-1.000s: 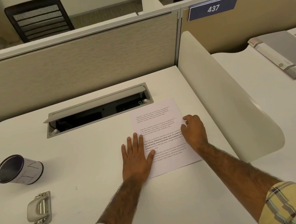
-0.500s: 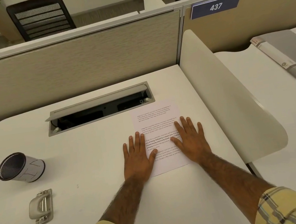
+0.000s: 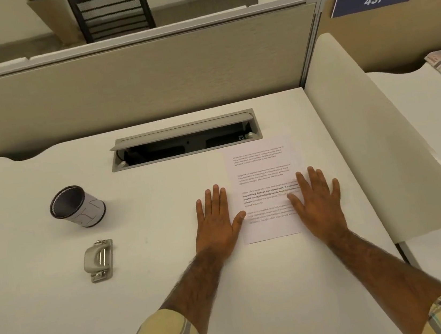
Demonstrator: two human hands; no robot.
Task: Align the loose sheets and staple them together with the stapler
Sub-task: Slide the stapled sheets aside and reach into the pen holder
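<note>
Left hand: my left hand [image 3: 219, 224] lay flat and empty on the surface [image 3: 175, 299], fingers spread, gripping nothing; only its thumb reached onto the left edge of the sheets [image 3: 265, 186].
Right hand: my right hand [image 3: 320, 202] was likewise splayed palm-down, holding nothing, and pressed on the right side of the paper, covering part of the printed text.
Sheets: the stack sat between my hands, just in front of the open cable tray [image 3: 185, 140] and near the white divider [image 3: 379, 146]. From this view it read as one page; I could see no lower sheet poking out at any edge, so I judged the stack squared or nearly so, though I could not tell how many sheets it held.
Stapler: the stapler [image 3: 99, 260] lay well apart to the left, near the front of the surface, with nobody touching it.
Cup: a mesh pen cup [image 3: 76, 206] lay tipped on its side behind the stapler.
Done: aligning appeared finished or close to it.
Left: I saw no staple in any corner, so by my reading the stapler remained to be fetched, a corner fed into it, and the press made.
Risk: lifting both hands at once could let the pages slip.
</note>
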